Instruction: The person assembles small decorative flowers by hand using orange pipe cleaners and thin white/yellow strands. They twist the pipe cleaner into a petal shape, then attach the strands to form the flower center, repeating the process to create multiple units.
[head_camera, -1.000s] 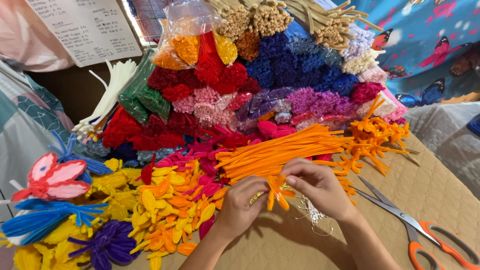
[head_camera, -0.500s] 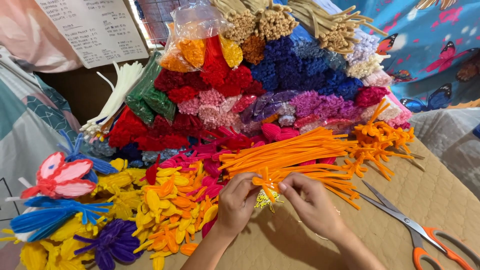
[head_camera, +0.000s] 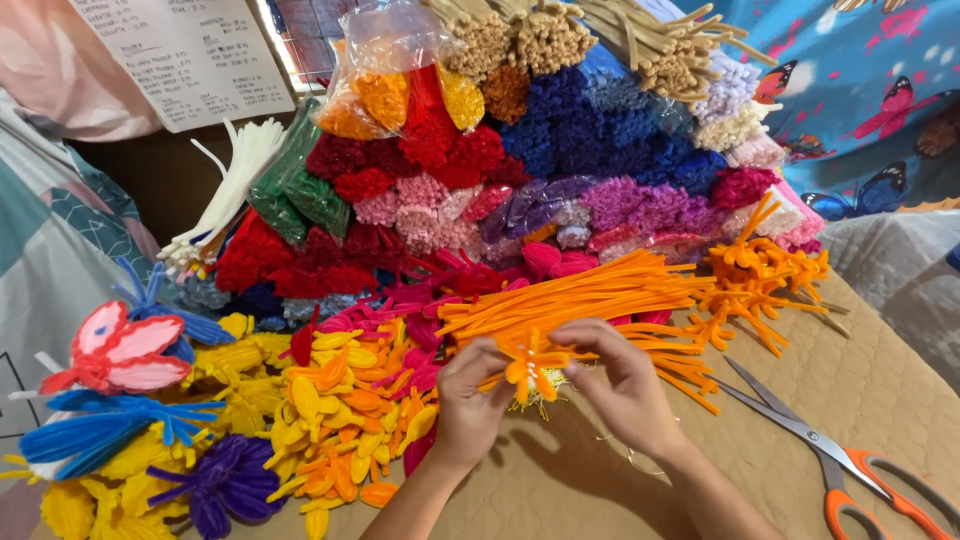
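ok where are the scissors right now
In the head view, the orange-handled scissors lie on the brown quilted mat at lower right, just right of the right hand, below the loose orange pipe-cleaner pieces.

Both hands raised and brought together at centre, fingertips meeting.

Left hand (head_camera: 468, 400) enters from below on a bare forearm, back of the hand toward the camera, fingers curled inward and pinched shut at the tips. Right hand (head_camera: 622, 385) comes in from the lower right, wrist angled inward, fingers bent with thumb and forefinger closed in a pinch (palm side not visible). Fingertips of the two hands sit just beside each other; both forearms converge upward from the bottom edge.
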